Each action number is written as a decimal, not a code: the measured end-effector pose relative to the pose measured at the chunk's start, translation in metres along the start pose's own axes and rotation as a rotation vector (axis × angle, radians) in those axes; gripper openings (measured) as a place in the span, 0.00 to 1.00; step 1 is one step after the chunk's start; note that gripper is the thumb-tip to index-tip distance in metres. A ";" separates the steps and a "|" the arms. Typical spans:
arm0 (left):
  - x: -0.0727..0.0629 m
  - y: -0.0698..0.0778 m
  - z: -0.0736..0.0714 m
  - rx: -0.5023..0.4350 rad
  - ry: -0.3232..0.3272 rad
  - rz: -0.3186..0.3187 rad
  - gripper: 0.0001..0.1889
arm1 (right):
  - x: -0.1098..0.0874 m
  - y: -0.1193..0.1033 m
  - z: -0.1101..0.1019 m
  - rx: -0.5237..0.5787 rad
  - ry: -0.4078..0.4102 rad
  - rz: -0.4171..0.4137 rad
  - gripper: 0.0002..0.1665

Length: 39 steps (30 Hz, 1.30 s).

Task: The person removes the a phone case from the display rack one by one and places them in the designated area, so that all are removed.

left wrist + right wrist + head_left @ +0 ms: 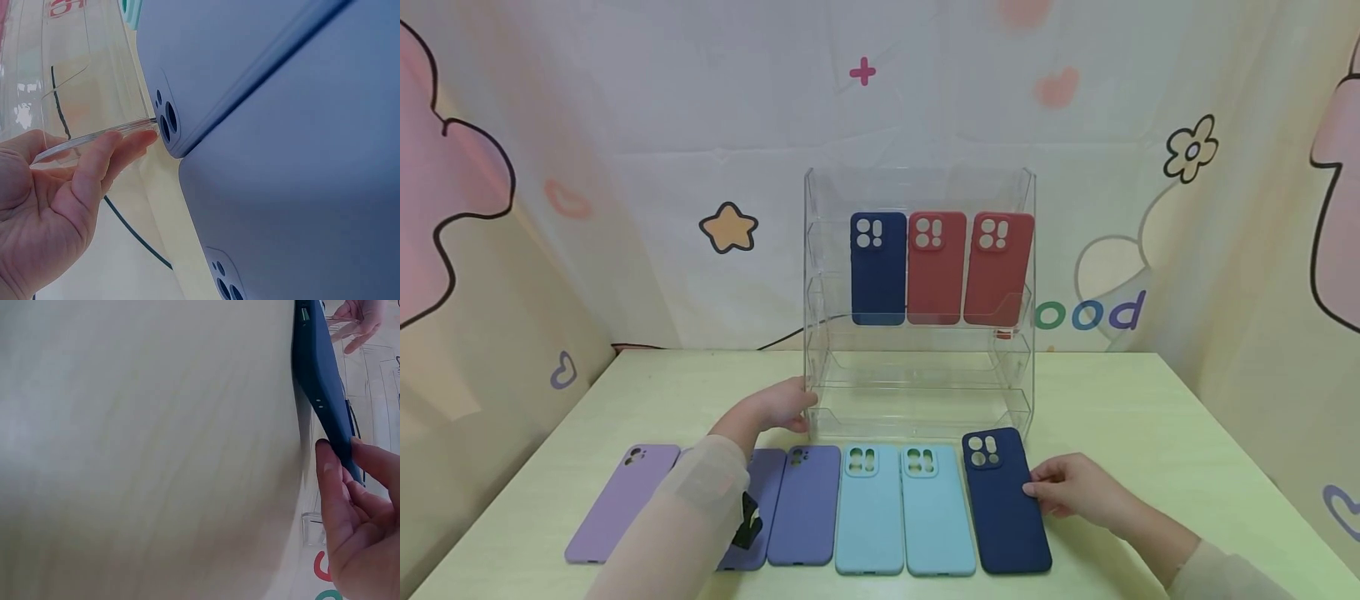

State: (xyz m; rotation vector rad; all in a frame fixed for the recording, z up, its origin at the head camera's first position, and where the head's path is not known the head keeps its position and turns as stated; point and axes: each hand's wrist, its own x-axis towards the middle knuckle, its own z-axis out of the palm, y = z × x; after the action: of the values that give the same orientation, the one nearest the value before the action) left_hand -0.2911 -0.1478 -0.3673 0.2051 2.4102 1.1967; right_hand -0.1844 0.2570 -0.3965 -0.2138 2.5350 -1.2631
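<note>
My right hand point(1081, 487) pinches the edge of a dark navy phone case point(1009, 508) between thumb and fingers. In the right wrist view that case point(320, 381) is tilted, its near end raised off the table. My left hand point(781, 406) grips the lower left side of a clear acrylic display rack point(917, 400); in the left wrist view, thumb and fingers lie on both faces of its side panel point(94, 134). One blue case point(878, 279) and two red cases point(937, 279) stand upright side by side on an upper tier of the rack.
In a row before the rack lie a lilac case point(621, 504), purple cases point(803, 508) partly behind my left sleeve point(681, 517), and two light blue cases point(869, 517). The pale table point(1120, 400) ends at a printed curtain point(700, 108) behind the rack.
</note>
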 end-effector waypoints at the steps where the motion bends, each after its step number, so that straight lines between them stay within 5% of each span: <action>1: 0.000 0.000 0.000 0.001 0.001 -0.002 0.25 | 0.001 0.001 0.000 -0.006 -0.006 -0.003 0.18; 25: 0.000 0.000 0.000 0.006 -0.009 0.025 0.28 | 0.009 -0.010 0.010 -0.160 -0.041 0.039 0.09; 39: 0.002 0.000 0.000 0.024 -0.002 0.022 0.27 | 0.011 -0.024 0.010 -0.275 0.000 0.021 0.19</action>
State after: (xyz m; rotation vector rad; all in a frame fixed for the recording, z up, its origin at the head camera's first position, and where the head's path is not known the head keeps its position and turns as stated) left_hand -0.2929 -0.1477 -0.3681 0.2414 2.4275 1.1772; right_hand -0.1916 0.2319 -0.3851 -0.2456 2.6968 -0.9023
